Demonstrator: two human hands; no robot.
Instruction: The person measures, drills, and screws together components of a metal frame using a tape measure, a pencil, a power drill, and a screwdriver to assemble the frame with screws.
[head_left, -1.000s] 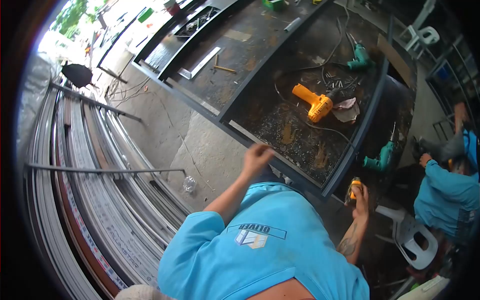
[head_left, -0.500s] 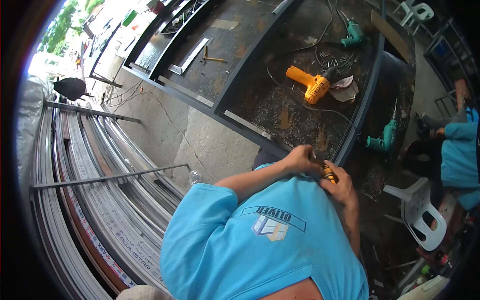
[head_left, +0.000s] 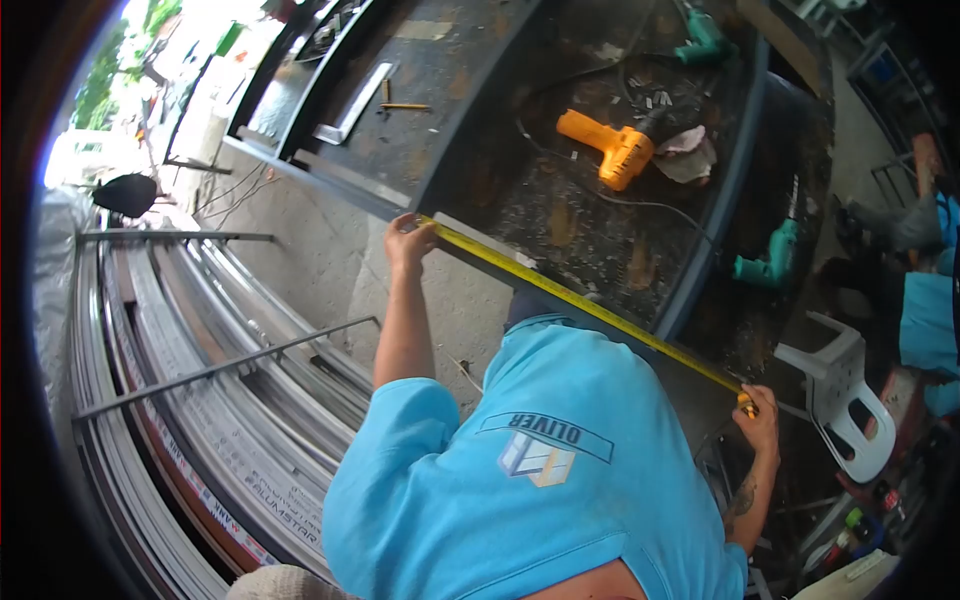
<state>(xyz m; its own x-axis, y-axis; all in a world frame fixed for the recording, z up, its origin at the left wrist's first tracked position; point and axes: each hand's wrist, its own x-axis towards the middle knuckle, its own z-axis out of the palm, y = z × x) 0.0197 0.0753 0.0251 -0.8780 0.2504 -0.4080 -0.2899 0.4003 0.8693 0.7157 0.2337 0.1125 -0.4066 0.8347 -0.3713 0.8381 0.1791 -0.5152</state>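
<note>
"Head view: what's in the grip?"

"One yellow tape measure (head_left: 570, 294), shared. The right hand (head_left: 761, 424) is wrapped round its case; the left hand (head_left: 408, 240) has its fingers closed on the blade's free end."

"How does it lie?"

"Drawn out between them, long axis running from the left hand toward four o'clock; from the right it leaves toward ten. It follows the near side of the dark metal frame (head_left: 728, 195), though I can't tell whether it touches."

"Which hand is nearer that frame?"

"The left, just beside a crossbar joint. The right is out past the corner."

"And beyond?"

"From the right hand: orange drill (head_left: 622, 160) at eleven, inside the frame; green drill (head_left: 776, 258) at twelve, outside it; white chair (head_left: 850, 370) at three. Stacked metal lengths (head_left: 190, 400) lie at eight from the left."
</note>
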